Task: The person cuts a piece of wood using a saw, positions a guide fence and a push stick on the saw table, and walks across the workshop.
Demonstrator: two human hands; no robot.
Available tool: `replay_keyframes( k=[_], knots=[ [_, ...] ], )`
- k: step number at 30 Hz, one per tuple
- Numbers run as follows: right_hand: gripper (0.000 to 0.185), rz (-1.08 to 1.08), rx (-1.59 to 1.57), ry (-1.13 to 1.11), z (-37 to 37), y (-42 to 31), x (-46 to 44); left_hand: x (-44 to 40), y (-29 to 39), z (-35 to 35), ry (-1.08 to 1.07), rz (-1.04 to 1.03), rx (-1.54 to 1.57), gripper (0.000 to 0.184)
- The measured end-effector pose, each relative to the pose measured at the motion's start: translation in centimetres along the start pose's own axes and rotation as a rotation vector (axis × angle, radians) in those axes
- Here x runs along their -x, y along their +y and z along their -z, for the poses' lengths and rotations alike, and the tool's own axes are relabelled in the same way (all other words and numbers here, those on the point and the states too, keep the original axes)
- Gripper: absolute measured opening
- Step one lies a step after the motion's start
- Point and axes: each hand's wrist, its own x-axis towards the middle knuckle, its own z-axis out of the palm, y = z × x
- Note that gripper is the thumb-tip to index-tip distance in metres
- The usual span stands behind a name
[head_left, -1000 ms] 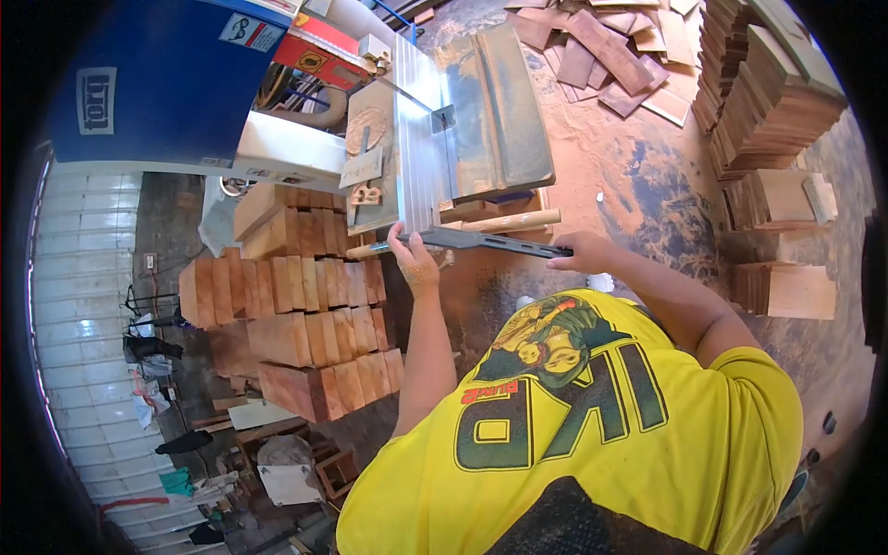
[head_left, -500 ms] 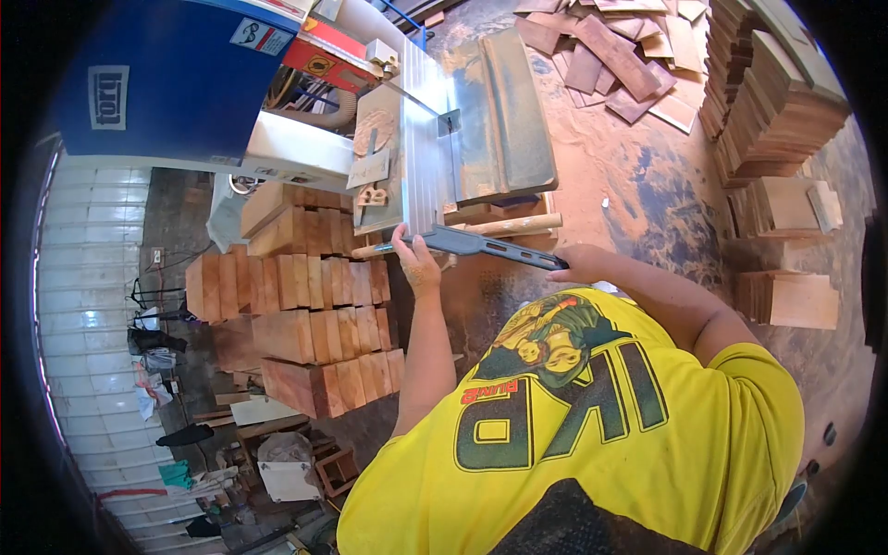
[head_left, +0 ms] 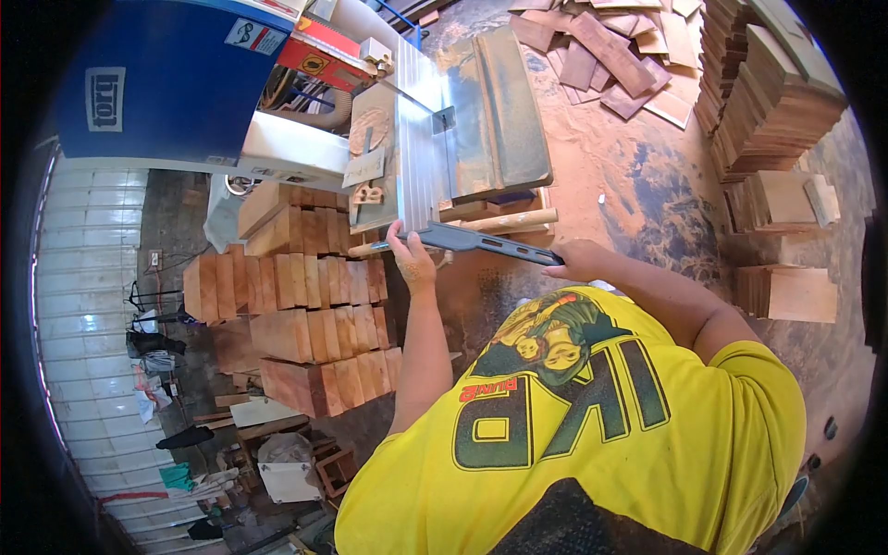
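My right hand (head_left: 575, 260) is closed round the rear end of a long dark-grey push stick (head_left: 499, 244) with slots along its body. The push stick lies across the near side of the band saw table, just short of its edge. My left hand (head_left: 413, 263) has its fingers and thumb on the push stick's front end, beside the near end of the silver fence (head_left: 416, 166). The band saw table (head_left: 504, 120) is dusted with sawdust. A wooden rail (head_left: 509, 222) runs along the table's near side.
Stacked wooden blocks (head_left: 319, 333) stand at left, below the blue saw housing (head_left: 166, 83). Loose boards (head_left: 615, 55) lie heaped on the sawdust-covered floor beyond the table. Tall board stacks (head_left: 777, 106) and a smaller stack (head_left: 786, 293) are on the right.
The whole view has shifted very slightly. Both hands keep the same hold on the push stick, which has hardly moved against the saw table.
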Motion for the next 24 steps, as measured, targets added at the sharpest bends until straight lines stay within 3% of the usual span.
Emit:
replay_keyframes(
  k=[13, 24],
  knots=[
    [0.056, -0.025, -0.009, -0.005, 0.2, -0.7, 0.3, 0.2, 1.6, 0.2, -0.018, 0.055, 0.012, 0.042],
    [0.056, -0.026, 0.010, -0.008, 0.2, -0.8, 0.4, 0.1, 0.8, 0.3, -0.014, -0.014, -0.017, 0.041]
  ],
)
